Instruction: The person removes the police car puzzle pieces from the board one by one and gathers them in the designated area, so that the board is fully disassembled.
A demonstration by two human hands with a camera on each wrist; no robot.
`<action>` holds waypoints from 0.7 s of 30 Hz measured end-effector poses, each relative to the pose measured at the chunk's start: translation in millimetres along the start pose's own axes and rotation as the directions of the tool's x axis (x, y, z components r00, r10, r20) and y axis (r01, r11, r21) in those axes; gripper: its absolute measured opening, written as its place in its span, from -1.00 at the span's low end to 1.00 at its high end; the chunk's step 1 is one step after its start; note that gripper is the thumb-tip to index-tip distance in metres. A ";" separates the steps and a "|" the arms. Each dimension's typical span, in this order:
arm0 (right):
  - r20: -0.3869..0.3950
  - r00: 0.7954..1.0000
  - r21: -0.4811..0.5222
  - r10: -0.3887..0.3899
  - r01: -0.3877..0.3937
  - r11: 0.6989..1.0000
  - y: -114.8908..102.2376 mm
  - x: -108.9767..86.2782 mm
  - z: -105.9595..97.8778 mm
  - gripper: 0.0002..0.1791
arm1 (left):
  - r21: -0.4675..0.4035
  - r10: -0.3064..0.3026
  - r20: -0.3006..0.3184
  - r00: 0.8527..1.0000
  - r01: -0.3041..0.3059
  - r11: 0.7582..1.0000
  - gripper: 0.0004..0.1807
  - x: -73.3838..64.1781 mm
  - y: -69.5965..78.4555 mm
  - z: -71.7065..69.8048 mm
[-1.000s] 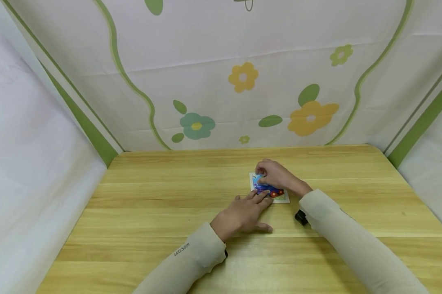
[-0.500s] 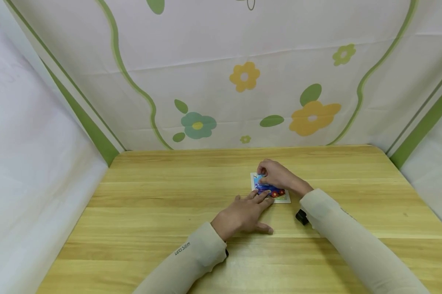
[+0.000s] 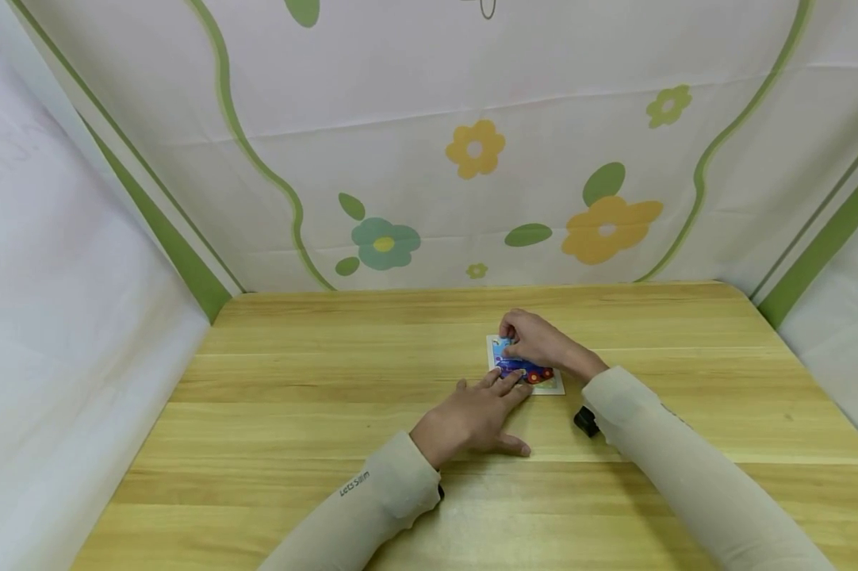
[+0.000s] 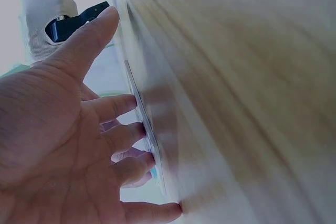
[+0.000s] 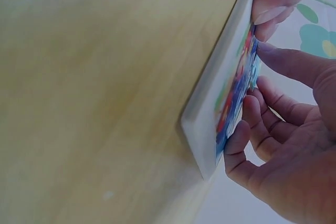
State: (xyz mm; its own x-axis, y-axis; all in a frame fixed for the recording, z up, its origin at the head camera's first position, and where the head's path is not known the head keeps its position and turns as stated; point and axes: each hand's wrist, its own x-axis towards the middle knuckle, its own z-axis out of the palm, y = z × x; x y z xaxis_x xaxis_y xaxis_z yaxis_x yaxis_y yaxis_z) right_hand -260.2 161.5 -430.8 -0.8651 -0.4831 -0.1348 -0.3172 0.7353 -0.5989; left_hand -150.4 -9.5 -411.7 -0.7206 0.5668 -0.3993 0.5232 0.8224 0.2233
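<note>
A small white-edged board lies flat on the table, its printed picture showing a blue vehicle with red wheels. My left hand rests with fingers spread, several fingertips on the board's near left part and the thumb out to the side. Over the far part is my right hand, its fingers curled. In the right wrist view, the right thumb and fingertips touch the picture within the raised white rim. Whether they pinch a loose piece is hidden. The left wrist view shows the left fingers at the board's thin edge.
The wooden table runs back to a white flower-printed cloth, with white cloth at both sides. A black wrist device sits under the right sleeve; the left sleeve crosses the near table.
The head view has shifted very slightly. Both hands and the board keep nearly the same places, with the right fingers still at the picture.
</note>
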 end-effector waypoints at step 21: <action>-0.003 0.999 0.028 -0.048 0.048 0.998 4.6 1.1 0.4 -0.81 | 0.033 -0.005 0.000 1.000 0.005 0.999 0.08 -1.9 0.4 0.9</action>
State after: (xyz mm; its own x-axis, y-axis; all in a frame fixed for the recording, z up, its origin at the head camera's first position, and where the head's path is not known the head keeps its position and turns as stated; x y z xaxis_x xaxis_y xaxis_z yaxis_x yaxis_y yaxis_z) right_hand -262.5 164.2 -434.0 -0.8499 -0.5167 -0.1039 -0.3474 0.6974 -0.6269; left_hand -148.4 -10.3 -411.6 -0.7230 0.5628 -0.4008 0.5343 0.8232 0.1922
